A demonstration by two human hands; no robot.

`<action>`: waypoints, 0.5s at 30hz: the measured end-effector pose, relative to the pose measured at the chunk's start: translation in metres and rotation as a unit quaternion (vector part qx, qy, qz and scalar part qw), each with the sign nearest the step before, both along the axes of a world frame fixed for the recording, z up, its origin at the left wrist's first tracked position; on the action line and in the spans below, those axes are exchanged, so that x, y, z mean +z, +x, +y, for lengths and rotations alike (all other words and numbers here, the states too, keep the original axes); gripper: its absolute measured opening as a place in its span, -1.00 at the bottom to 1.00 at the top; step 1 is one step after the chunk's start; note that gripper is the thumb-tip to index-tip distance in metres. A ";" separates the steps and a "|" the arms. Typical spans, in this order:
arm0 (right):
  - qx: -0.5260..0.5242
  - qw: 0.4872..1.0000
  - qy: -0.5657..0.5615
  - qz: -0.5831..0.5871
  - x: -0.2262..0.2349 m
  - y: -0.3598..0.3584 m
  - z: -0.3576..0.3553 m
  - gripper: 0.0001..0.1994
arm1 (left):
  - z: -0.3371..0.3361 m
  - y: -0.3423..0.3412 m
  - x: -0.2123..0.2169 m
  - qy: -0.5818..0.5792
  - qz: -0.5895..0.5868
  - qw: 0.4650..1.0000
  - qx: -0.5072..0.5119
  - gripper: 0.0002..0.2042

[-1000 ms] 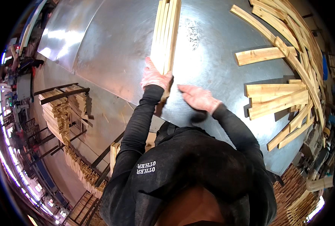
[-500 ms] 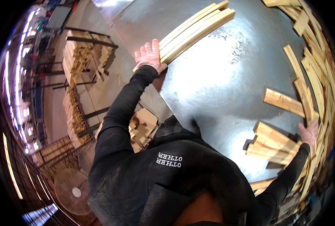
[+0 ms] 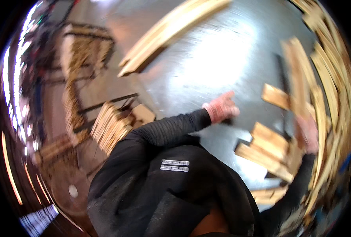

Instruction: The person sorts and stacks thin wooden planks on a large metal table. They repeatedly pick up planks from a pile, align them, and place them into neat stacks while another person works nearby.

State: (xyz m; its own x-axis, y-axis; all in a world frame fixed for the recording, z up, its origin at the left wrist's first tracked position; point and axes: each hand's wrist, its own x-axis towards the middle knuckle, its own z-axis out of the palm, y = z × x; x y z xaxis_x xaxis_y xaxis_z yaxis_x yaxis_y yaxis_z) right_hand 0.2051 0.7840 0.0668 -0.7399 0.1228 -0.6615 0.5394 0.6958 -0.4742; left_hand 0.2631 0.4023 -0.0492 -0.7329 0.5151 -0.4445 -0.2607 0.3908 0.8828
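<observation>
My left hand [image 3: 222,108] is over the middle of the shiny metal table [image 3: 199,85]. Its fingers are apart, the index stretched out, and nothing is in it. At the right, my right hand [image 3: 307,132], smeared by motion, grips the near end of a wooden board [image 3: 295,75]. That board stands out lengthwise away from me, with a dark shadow along its left side. Partly behind it lies a short wooden piece [image 3: 276,96]. Several short boards [image 3: 268,146] lie side by side just left of my right hand. Long wooden strips [image 3: 171,31] lie together at the table's far left edge.
A large heap of long wooden strips [image 3: 339,87] runs along the right side of the table. Left of the table, stacked wood [image 3: 78,59] sits on dark metal racks on the floor. A closer stack of boards [image 3: 110,126] stands by my left arm.
My left hand has left the long strips and swung right and nearer, over the table's middle. My right hand has taken up a board from the right side. The view has shifted slightly.
</observation>
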 end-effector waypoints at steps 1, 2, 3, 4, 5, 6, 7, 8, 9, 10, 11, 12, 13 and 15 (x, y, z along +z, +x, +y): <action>0.009 0.981 -0.195 0.007 -0.009 0.005 -0.022 -0.50 | 0.011 -0.015 -0.030 0.012 0.087 0.988 -0.124 -0.49; 0.005 0.993 -0.113 0.021 -0.021 0.015 -0.044 -0.41 | 0.033 -0.017 -0.024 0.144 -0.009 0.987 -0.077 -0.53; 0.066 0.983 -0.124 0.115 -0.023 0.015 -0.065 -0.33 | 0.054 -0.020 -0.015 0.269 -0.111 0.956 -0.034 -0.56; 0.054 0.984 -0.105 0.135 -0.026 0.007 -0.068 -0.26 | 0.064 -0.018 0.021 0.429 -0.402 0.789 0.178 -0.60; 0.085 0.966 0.000 0.243 -0.041 -0.002 -0.043 -0.19 | 0.070 -0.021 0.019 0.391 -0.346 0.832 0.187 -0.63; 0.154 0.896 0.167 0.381 -0.042 -0.008 -0.008 -0.08 | 0.071 -0.023 0.013 0.346 -0.282 0.870 0.210 -0.66; 0.213 0.832 0.385 0.337 -0.045 -0.020 0.011 0.02 | 0.053 -0.035 -0.001 0.317 -0.263 0.884 0.221 -0.65; 0.220 0.822 0.457 0.260 -0.052 -0.023 0.056 0.09 | 0.052 -0.039 -0.007 0.292 -0.237 0.897 0.233 -0.63; 0.178 0.867 0.449 0.125 -0.052 -0.023 0.095 0.13 | 0.051 -0.045 -0.001 0.301 -0.264 0.885 0.239 -0.63; 0.146 0.865 0.476 0.063 -0.069 -0.011 0.133 0.17 | 0.045 -0.057 0.005 0.311 -0.288 0.874 0.239 -0.63; 0.136 0.858 0.494 0.031 -0.080 -0.004 0.166 0.18 | 0.036 -0.071 0.005 0.296 -0.304 0.877 0.226 -0.63; 0.149 0.860 0.487 0.025 -0.084 -0.015 0.162 0.18 | 0.024 -0.081 0.006 0.279 -0.315 0.879 0.224 -0.63; 0.158 0.862 0.481 0.013 -0.079 -0.020 0.154 0.19 | 0.014 -0.088 0.018 0.249 -0.322 0.882 0.238 -0.54; 0.209 0.852 0.478 0.040 -0.064 -0.023 0.138 0.20 | -0.009 -0.093 0.014 0.305 -0.322 0.866 0.230 -0.27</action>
State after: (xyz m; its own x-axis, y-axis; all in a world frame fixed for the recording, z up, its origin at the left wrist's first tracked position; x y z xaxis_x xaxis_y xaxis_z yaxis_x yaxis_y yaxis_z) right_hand 0.1820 0.9219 0.0031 -0.8897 0.2910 -0.3518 0.1414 0.9083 0.3938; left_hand 0.1698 0.3931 -0.0351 -0.6238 0.5170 -0.5861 -0.7805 -0.3733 0.5014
